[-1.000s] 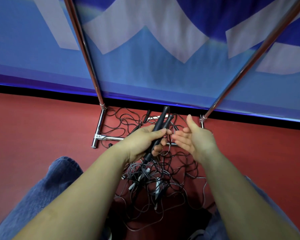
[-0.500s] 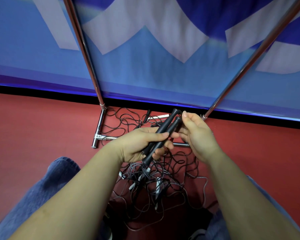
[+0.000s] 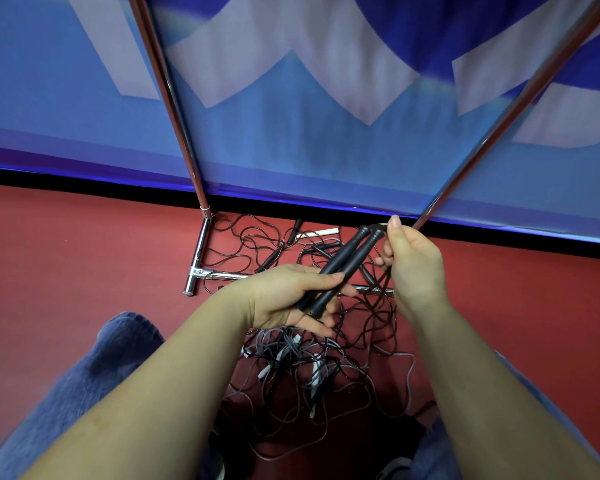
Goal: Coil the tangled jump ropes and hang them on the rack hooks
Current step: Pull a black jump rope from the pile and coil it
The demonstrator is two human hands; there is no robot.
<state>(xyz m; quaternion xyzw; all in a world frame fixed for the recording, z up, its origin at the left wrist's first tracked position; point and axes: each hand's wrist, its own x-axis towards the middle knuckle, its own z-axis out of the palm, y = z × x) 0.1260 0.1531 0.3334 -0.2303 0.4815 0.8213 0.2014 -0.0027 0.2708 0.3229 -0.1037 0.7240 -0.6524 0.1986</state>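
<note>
**Two black handles held together above the rope tangle**

The left hand (image 3: 288,296) is gripping a pair of black handles (image 3: 340,268) side by side, fingers curled under them and the thumb lying across the top. The handles are slanting up and to the right, their far ends pointing toward the right hand (image 3: 413,261). That hand is pinching the thin black cord (image 3: 383,271) just beside the handle tips, its thumb raised and its fingers curled around strands that are trailing down toward the floor.

Below and between the forearms, the tangle of ropes (image 3: 312,362) is lying on the red floor (image 3: 66,258), a loose heap of dark and grey cords with a few white handle pieces mixed in. More cord is spreading back across the rack's base bar (image 3: 222,275), where another black handle (image 3: 293,232) and a white handle (image 3: 321,233) are resting near the wall.

The rack (image 3: 196,261) is standing against a blue and white banner (image 3: 291,98); its two chrome poles are rising from the floor, the left pole (image 3: 174,109) almost straight and the right pole (image 3: 499,133) leaning out toward the upper right corner. No hooks are showing in this view.

The person is crouching or sitting, with blue denim knees (image 3: 118,344) framing the heap on both sides.
</note>
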